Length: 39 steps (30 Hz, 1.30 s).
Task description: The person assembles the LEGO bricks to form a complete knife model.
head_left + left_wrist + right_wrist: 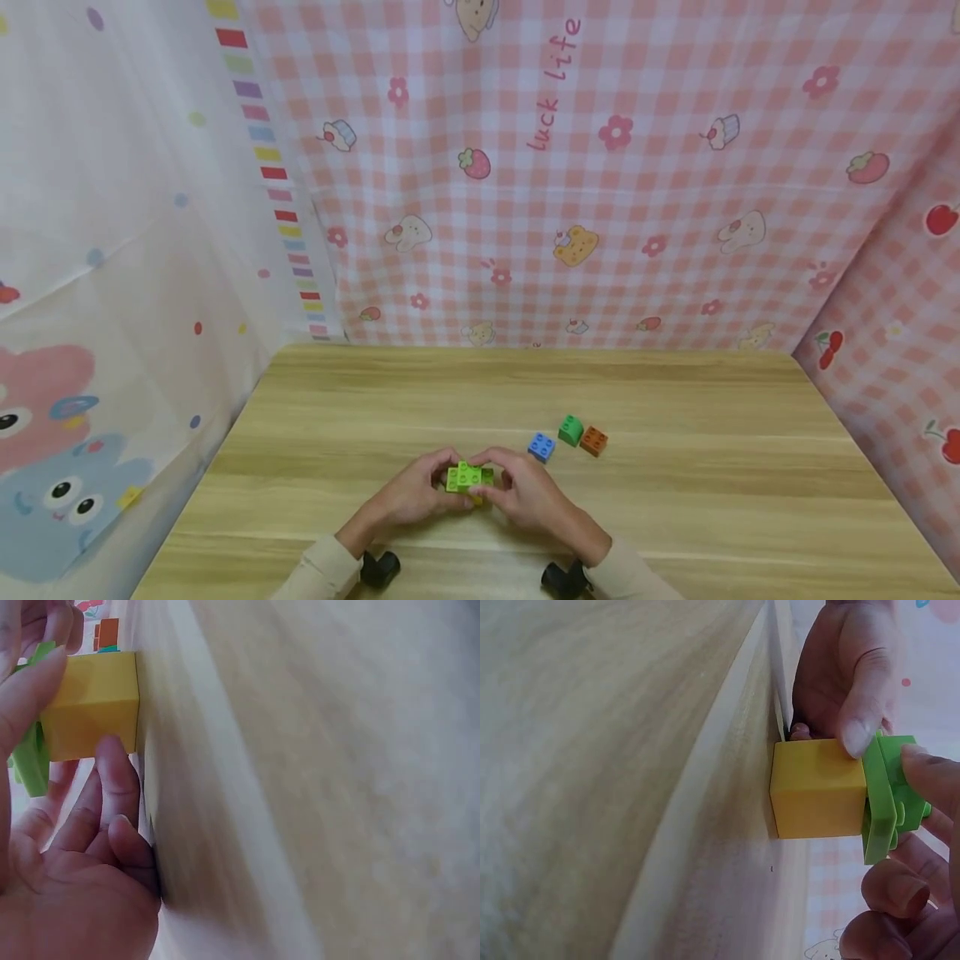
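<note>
At the near middle of the table, both hands are around a small stack of toy building bricks. A yellow block stands on the tabletop at the bottom, with a flat green plate over it. A light green brick sits on top, studs up; whether it is fully pressed down I cannot tell. My left hand holds the yellow block and plate from the left, its thumb near their joint. From the right, my right hand pinches the light green brick between thumb and fingers.
Just beyond the right hand lie a blue brick, a green brick with a curved side and a brown brick. The wooden table meets a pink checked cloth at the back.
</note>
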Available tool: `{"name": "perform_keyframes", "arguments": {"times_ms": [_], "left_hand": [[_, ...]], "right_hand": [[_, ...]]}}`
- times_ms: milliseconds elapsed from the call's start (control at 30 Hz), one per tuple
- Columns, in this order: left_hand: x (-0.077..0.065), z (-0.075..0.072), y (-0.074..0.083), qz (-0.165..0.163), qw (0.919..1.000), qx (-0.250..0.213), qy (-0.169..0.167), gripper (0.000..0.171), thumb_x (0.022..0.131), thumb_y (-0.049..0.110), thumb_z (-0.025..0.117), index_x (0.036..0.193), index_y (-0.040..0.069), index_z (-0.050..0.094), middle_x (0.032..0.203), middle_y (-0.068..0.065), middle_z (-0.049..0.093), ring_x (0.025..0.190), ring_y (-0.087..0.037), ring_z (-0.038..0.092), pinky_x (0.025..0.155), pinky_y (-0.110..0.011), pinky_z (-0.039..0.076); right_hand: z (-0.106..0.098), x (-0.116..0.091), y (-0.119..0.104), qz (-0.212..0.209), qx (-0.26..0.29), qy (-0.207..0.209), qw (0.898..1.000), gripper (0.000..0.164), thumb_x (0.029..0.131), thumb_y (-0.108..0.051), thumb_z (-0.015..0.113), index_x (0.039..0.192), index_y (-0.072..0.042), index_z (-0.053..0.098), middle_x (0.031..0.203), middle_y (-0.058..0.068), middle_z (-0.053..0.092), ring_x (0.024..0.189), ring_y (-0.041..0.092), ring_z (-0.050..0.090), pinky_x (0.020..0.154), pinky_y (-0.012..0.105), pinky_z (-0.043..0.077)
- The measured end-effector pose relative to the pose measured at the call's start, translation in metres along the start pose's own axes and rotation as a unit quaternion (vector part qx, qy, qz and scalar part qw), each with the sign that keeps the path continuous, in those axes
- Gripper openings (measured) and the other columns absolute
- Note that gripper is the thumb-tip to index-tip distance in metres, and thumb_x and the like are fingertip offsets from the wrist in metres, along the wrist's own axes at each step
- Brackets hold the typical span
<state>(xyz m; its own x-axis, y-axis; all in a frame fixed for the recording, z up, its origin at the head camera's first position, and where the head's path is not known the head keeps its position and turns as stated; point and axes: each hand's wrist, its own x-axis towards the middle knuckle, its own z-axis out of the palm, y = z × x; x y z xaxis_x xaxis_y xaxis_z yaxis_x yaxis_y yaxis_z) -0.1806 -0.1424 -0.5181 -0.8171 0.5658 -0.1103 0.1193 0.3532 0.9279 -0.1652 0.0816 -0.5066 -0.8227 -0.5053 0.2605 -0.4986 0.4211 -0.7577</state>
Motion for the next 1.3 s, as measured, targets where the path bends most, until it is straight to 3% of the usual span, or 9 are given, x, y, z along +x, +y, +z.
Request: {"name": "perform_keyframes", "arguments": {"times_ms": [167, 533, 767, 967, 1133, 1300], "left_hand": [[0.0, 0.0, 0.0, 0.003, 0.9999, 0.011, 0.007, 0.031, 0.082, 0.023, 0.082, 0.106, 0.017, 0.062, 0.098, 0.0, 0.064, 0.088, -0.017, 0.06, 0.076, -0.028, 0.048], [0.001, 0.0, -0.003, 0.009, 0.9998, 0.012, 0.012, 0.025, 0.083, 0.027, 0.081, 0.099, 0.022, 0.062, 0.098, 0.002, 0.067, 0.089, -0.017, 0.062, 0.078, -0.029, 0.049], [-0.001, -0.001, -0.001, 0.001, 0.9998, 0.017, 0.012, 0.026, 0.083, 0.028, 0.081, 0.096, 0.021, 0.06, 0.098, 0.002, 0.066, 0.09, -0.019, 0.061, 0.078, -0.031, 0.048], [0.0, 0.0, 0.0, -0.02, 0.9997, 0.003, 0.014, 0.028, 0.081, 0.026, 0.082, 0.097, 0.02, 0.061, 0.1, 0.0, 0.067, 0.092, -0.021, 0.06, 0.08, -0.034, 0.047], [0.0, 0.001, -0.003, -0.018, 0.9996, 0.01, 0.02, 0.029, 0.079, 0.027, 0.084, 0.095, 0.021, 0.061, 0.098, 0.002, 0.066, 0.091, -0.02, 0.059, 0.079, -0.033, 0.046], [0.001, 0.0, -0.004, -0.011, 0.9995, 0.022, 0.021, 0.029, 0.079, 0.028, 0.084, 0.094, 0.023, 0.06, 0.097, 0.003, 0.065, 0.089, -0.019, 0.059, 0.077, -0.031, 0.047]], "right_hand": [[0.001, -0.001, 0.0, 0.009, -0.001, 0.0, 1.0, 0.029, 0.089, -0.023, 0.075, 0.116, -0.017, 0.067, 0.098, -0.005, 0.067, 0.057, -0.002, 0.043, 0.05, 0.018, 0.039], [0.0, -0.003, -0.003, 0.052, 0.057, -0.002, 0.997, 0.03, 0.089, -0.018, 0.074, 0.118, -0.019, 0.067, 0.084, -0.005, 0.061, 0.054, 0.001, 0.045, 0.048, 0.017, 0.037], [-0.008, -0.006, -0.003, 0.048, 0.054, -0.01, 0.997, 0.034, 0.093, -0.025, 0.071, 0.125, -0.015, 0.064, 0.103, -0.003, 0.064, 0.064, 0.004, 0.048, 0.055, 0.02, 0.041], [-0.024, -0.012, 0.004, 0.08, 0.073, 0.041, 0.993, 0.033, 0.093, -0.02, 0.07, 0.124, -0.01, 0.065, 0.094, 0.003, 0.059, 0.062, 0.005, 0.046, 0.054, 0.021, 0.041], [-0.033, -0.017, 0.016, 0.106, 0.063, 0.092, 0.988, 0.035, 0.09, -0.015, 0.073, 0.124, -0.009, 0.064, 0.109, 0.01, 0.061, 0.065, 0.008, 0.048, 0.057, 0.021, 0.043], [-0.038, -0.019, 0.023, 0.127, 0.057, 0.114, 0.984, 0.044, 0.089, -0.013, 0.075, 0.13, -0.009, 0.061, 0.12, 0.013, 0.059, 0.063, 0.01, 0.049, 0.053, 0.021, 0.042]]}}
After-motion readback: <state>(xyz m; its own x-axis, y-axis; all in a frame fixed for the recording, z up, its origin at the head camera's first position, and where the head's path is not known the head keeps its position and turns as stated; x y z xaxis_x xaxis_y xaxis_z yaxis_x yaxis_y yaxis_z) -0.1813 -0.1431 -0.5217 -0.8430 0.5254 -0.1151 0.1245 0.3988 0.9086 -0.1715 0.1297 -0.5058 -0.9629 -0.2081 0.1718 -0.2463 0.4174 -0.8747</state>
